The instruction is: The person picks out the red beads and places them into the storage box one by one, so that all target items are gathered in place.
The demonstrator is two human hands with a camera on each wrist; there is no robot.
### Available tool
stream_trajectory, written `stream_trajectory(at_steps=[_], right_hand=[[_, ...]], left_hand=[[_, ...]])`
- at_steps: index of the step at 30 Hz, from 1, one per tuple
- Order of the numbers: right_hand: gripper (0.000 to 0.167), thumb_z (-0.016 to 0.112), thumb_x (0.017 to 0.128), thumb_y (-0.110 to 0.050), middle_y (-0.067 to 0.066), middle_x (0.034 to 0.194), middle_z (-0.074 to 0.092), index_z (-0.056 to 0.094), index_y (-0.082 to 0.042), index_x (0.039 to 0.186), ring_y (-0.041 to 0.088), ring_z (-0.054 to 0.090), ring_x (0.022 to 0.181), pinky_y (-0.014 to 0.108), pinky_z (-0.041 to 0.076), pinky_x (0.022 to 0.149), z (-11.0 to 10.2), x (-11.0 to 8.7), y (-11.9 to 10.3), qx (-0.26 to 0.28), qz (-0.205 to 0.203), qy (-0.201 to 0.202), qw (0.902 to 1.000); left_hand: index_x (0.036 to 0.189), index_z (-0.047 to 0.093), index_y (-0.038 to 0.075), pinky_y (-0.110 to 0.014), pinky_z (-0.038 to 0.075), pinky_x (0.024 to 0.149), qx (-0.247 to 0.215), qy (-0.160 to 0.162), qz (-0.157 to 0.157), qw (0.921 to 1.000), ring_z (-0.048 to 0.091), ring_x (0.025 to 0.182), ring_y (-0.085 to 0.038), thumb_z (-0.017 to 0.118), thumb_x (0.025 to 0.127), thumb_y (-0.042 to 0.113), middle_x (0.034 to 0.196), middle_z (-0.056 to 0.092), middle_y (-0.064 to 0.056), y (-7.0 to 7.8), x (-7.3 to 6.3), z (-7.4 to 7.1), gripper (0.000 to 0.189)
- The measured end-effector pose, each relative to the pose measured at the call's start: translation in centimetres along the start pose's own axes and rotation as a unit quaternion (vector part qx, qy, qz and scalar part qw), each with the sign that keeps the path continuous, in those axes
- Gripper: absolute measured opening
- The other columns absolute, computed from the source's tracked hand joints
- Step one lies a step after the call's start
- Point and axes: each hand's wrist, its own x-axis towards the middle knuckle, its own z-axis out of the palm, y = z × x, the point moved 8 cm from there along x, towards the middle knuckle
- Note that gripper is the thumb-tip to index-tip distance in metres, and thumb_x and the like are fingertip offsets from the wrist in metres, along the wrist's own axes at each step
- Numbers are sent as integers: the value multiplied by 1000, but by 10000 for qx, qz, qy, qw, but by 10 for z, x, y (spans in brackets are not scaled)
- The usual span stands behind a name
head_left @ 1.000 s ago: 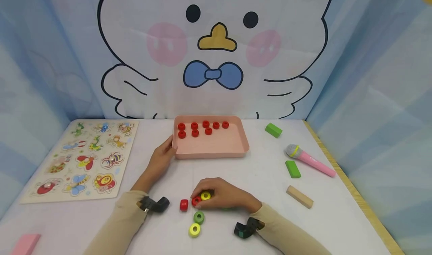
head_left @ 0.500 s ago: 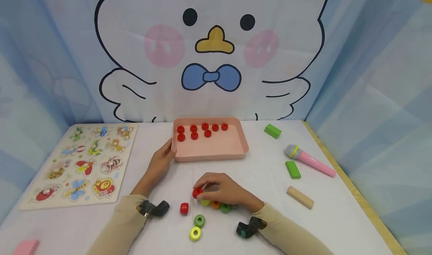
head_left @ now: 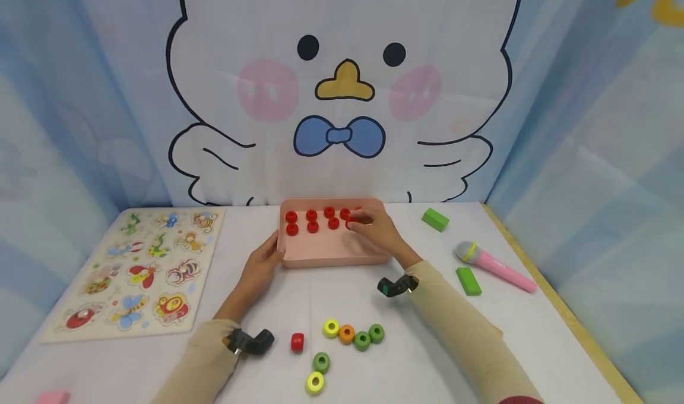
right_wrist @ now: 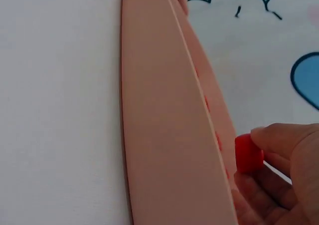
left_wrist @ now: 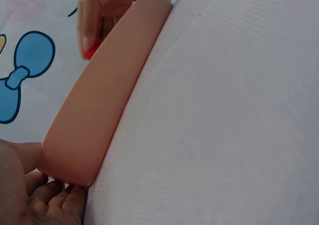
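Note:
A pink tray [head_left: 315,251] with two rows of red beads [head_left: 312,227] sits at the back of the table. My left hand [head_left: 262,267] grips its left end, thumb at the rim and fingers against the outer wall. Over the tray's right part, my right hand [head_left: 378,232] pinches a red bead [right_wrist: 247,154] between thumb and fingers, just right of the front row. Nearer me lie a lone red bead [head_left: 297,342], a yellow bead [head_left: 331,328], an orange bead [head_left: 347,334], several green beads [head_left: 362,340] and another yellow bead [head_left: 314,383].
An insect puzzle board [head_left: 141,276] lies at left. On the right are green blocks [head_left: 435,220] and a pink toy microphone [head_left: 497,265]. A pink block [head_left: 52,397] shows at the lower left. A printed curtain [head_left: 342,172] stands behind the tray.
My right hand has picked a red bead from the loose beads and carried it up and right over the tray, uncovering the yellow, orange and green ones. The left hand stays on the tray.

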Motion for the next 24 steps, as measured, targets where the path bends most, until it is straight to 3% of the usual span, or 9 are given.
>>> stream_trajectory(at_steps=[3,7,11,17,24], right_hand=[[27,71,93,-15,2,117,63,71,-10,119,23,56,108,33,51,96,9,18,19,-177,378,-70,9991],[27,70,93,-21,-1,123,62,71,-15,119,22,52,116,37,48,101,18,28,31,-633,561,-86,9964],[30,69,94,-26,-2,128,60,69,-17,122,21,52,119,41,45,104,23,28,31,-980,493,27,9940],[33,66,95,-29,2,124,62,67,-15,125,21,55,114,41,45,103,31,23,25,-1338,235,-117,9907],[42,63,96,-30,3,128,59,59,-14,135,21,55,114,40,46,103,21,28,17,-1668,66,-217,9857]], left_hand=[[157,24,10,-40,20,117,-6,37,-44,10000,19,146,-22,47,105,27,159,25,-5,-3,0,1,59],[156,25,8,-40,21,117,-15,111,-37,9999,21,146,-23,48,105,25,159,26,-6,-3,0,2,58],[156,26,8,-41,22,117,34,137,-70,9999,21,146,-24,48,105,24,159,26,-7,-3,-3,0,58],[156,26,11,-41,24,116,143,222,-144,9995,22,146,-23,49,105,26,159,27,-6,-6,-7,-5,59],[157,24,16,-37,23,117,194,102,-197,9996,21,146,-17,48,105,29,160,25,1,-4,6,-2,59]])
